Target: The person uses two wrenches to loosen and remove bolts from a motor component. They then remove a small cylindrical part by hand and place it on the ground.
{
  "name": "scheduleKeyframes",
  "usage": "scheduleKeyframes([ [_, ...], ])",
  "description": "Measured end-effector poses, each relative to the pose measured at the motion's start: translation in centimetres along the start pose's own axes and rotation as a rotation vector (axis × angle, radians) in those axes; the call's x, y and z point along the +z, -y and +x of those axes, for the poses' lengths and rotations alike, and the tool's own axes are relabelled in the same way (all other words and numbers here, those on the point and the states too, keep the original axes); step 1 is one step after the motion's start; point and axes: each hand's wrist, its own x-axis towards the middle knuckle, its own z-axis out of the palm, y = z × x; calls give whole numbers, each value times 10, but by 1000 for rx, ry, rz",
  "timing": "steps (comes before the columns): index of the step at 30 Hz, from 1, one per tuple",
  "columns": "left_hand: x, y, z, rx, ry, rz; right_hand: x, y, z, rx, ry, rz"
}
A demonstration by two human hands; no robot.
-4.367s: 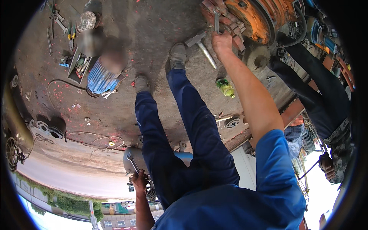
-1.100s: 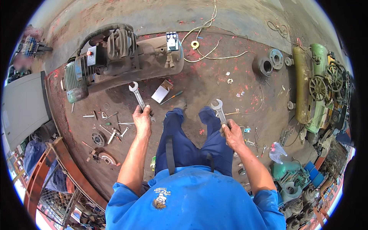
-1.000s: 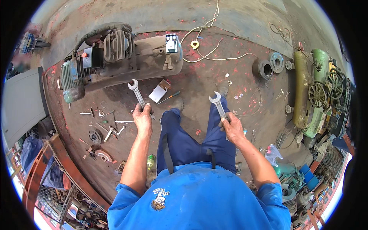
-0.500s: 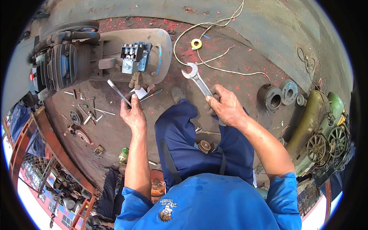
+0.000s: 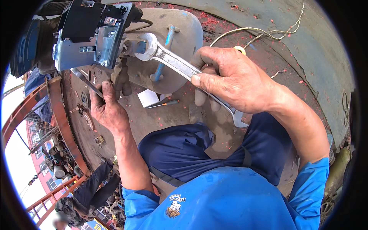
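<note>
My right hand (image 5: pixel 234 74) grips a large double open-end wrench (image 5: pixel 178 65) by its shank. One jaw lies at a round fitting (image 5: pixel 141 46) beside the switch unit; whether it bears on the flats I cannot tell. My left hand (image 5: pixel 110 109) holds a slim metal bar (image 5: pixel 85 80) between thumb and fingers, its far end close beneath the switch unit (image 5: pixel 82 50). That unit has a bright metal base and black parts, and sits above the grey compressor tank (image 5: pixel 184 34). A brass-coloured valve (image 5: pixel 122 80) hangs under it, near my left fingers.
A blue handle (image 5: pixel 165 53) stands up from the tank. On the ground lie a white paper (image 5: pixel 147 97) and a screwdriver with an orange-black handle (image 5: pixel 168 102). A pale cable (image 5: pixel 260 30) runs behind. At left stands a rusty steel frame (image 5: pixel 65 122), with another person (image 5: pixel 71 209) beyond.
Both hands have come closer to the compressor, my view shifting left with them. The wrench has swung from upright over the ground to slanting left, its jaw now at the fitting.
</note>
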Motion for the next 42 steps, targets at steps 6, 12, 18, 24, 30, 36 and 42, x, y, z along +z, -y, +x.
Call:
scheduleKeyframes([
  [6,2,-1,8,-107,-25,17,-2,-2,5,-86,41,109],
  [12,21,4,8,79,-178,108,-5,-1,-5,-165,71,177],
  [18,32,-4,0,-60,-154,-89,-2,0,11,-291,55,-38],
  [24,40,-7,1,0,-218,-63,7,-2,22,-352,34,5],
  [30,30,7,6,173,-192,173,41,-13,22,-437,-120,51],
  [36,29,4,5,101,-243,42,51,-4,14,-271,-116,302],
  [42,26,11,8,87,-206,9,76,-13,21,-758,-390,-287],
])
